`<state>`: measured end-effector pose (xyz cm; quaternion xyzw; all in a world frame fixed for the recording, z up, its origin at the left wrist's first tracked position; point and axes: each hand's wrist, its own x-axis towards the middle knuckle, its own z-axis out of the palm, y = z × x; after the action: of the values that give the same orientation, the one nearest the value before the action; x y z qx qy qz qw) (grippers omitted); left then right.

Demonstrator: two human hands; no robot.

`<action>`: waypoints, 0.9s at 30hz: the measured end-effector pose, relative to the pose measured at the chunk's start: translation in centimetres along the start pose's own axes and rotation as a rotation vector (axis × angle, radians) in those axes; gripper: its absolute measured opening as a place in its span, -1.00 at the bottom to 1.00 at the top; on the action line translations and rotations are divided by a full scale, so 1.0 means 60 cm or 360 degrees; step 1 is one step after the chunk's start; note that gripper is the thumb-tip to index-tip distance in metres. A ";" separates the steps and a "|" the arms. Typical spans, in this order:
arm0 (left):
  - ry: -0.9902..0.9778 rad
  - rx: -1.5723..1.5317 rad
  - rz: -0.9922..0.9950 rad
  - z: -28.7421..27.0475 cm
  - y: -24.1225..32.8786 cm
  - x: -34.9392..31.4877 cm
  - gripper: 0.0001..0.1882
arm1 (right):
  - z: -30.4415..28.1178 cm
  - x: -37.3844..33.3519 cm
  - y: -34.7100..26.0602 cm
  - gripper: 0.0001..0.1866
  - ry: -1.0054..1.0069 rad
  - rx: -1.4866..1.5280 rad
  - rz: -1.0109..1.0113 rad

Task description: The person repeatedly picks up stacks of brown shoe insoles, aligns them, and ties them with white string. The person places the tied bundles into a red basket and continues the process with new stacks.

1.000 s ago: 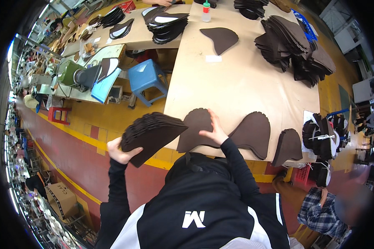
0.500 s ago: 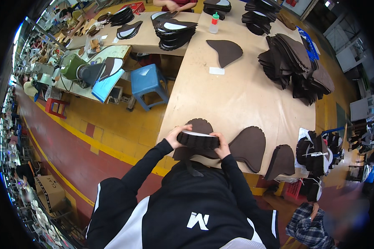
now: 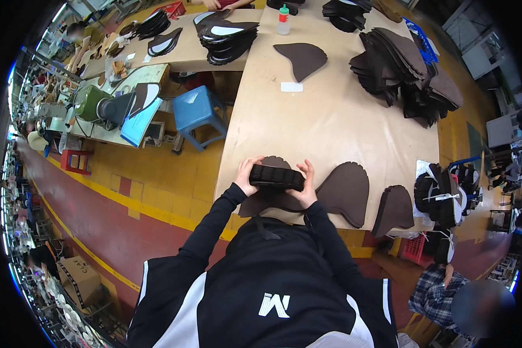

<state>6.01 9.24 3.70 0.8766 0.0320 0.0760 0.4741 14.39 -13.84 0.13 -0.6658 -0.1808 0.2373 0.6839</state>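
A thick stack of dark cut pieces (image 3: 277, 177) with scalloped edges is held upright on edge between my two hands, just above the near edge of the table. My left hand (image 3: 247, 176) grips its left end, thumb and fingers around it. My right hand (image 3: 306, 187) holds the right end, fingertips on top and thumb below. Under and behind the stack lie more brown scalloped pieces (image 3: 272, 204) on the table. To their right lies a larger brown pile (image 3: 347, 194), then a smaller brown pile (image 3: 394, 210).
The tan table (image 3: 330, 127) carries a single brown piece (image 3: 303, 59), a white label (image 3: 292, 87), a glue bottle (image 3: 283, 22) and tall dark piles (image 3: 391, 64). Tied bundles (image 3: 443, 196) stand at the right. A blue stool (image 3: 198, 116) is left; a person (image 3: 441, 296) is lower right.
The stack in my hands has tipped, so its white face is out of sight and its dark ridged edge shows. My right hand's fingers have spread upward. The whole view has shifted slightly.
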 end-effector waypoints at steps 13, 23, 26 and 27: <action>0.0290 -0.0031 0.0124 0.012 0.014 -0.012 -0.22 | 0.060 0.028 -0.019 -0.34 0.0389 0.0284 -0.0020; 0.0427 0.0034 0.0044 0.023 0.002 -0.032 -0.43 | 0.012 0.013 -0.039 -0.32 0.0528 0.0197 -0.0246; 0.0434 0.0014 0.0029 0.027 0.013 -0.026 -0.43 | 0.014 -0.025 -0.038 0.04 0.0064 -0.0279 -0.0417; 0.0471 -0.0050 0.0050 0.031 0.014 -0.023 -0.44 | 0.034 -0.032 -0.035 0.06 0.0030 -0.0535 -0.0546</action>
<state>4.92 7.07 3.25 0.8486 0.0866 0.2123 0.4767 11.83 -13.28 2.44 -0.7321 -0.3219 0.0781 0.5953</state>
